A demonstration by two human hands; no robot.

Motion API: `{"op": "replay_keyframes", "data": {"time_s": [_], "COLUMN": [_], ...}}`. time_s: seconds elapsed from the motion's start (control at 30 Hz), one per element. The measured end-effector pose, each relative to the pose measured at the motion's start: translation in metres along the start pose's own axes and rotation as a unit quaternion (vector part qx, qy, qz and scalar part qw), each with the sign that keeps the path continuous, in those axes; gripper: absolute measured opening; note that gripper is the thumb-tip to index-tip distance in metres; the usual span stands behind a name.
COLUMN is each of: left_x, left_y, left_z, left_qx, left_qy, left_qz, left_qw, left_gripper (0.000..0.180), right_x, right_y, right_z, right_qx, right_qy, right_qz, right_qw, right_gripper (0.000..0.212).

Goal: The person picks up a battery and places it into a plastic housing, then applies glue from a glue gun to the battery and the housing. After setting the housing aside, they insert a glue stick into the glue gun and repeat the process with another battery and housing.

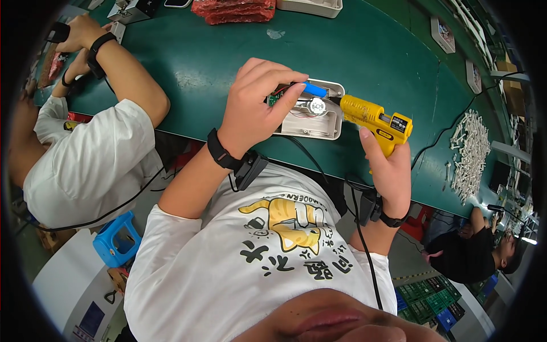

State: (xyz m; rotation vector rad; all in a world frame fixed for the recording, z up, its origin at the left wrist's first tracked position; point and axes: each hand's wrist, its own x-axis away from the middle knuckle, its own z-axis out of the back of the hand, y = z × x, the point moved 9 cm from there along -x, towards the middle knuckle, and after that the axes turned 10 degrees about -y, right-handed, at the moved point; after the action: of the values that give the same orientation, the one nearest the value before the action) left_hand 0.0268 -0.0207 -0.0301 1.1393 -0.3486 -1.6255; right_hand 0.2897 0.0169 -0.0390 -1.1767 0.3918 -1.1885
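Note:
An open white plastic housing (333, 134) lies on the green table (353, 51), with a round silver part and a small green circuit board inside. My left hand (256, 105) rests over its left side and pinches a blue cylindrical part (314, 89) at the fingertips. My right hand (390, 171) grips the handle of a yellow glue gun (373, 117), whose nozzle points left into the housing. A black cable runs from the gun down past my wrist. Both wrists wear black bands.
A person in a white shirt works at my left, one hand (80, 31) on a dark tool. A red packet (233, 10) and a white tray (310, 5) lie at the far edge. A heap of small white parts (470, 151) lies at right. Another person sits lower right.

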Motion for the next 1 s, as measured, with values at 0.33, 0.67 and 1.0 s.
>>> {"op": "replay_keyframes", "data": {"time_s": [0.33,0.67,1.0], "left_x": [0.000,-0.011,-0.013], "left_y": [-0.006,-0.026,-0.034], "left_z": [-0.004,-0.021,-0.023], "left_qx": [0.009,0.022,0.049], "left_qy": [-0.035,-0.149,-0.154], "left_qz": [0.013,0.130,0.136], "left_qw": [0.999,0.980,0.978], "left_gripper": [0.013,0.019,0.019], "right_x": [0.000,-0.016,-0.004], "right_y": [0.008,-0.003,0.010], "right_z": [0.008,0.004,0.007], "right_qx": [-0.047,-0.007,-0.016], "right_qy": [0.012,0.016,-0.006], "right_qz": [0.013,0.040,0.004], "right_qw": [0.999,0.999,1.000], "right_gripper": [0.035,0.030,0.029]}}
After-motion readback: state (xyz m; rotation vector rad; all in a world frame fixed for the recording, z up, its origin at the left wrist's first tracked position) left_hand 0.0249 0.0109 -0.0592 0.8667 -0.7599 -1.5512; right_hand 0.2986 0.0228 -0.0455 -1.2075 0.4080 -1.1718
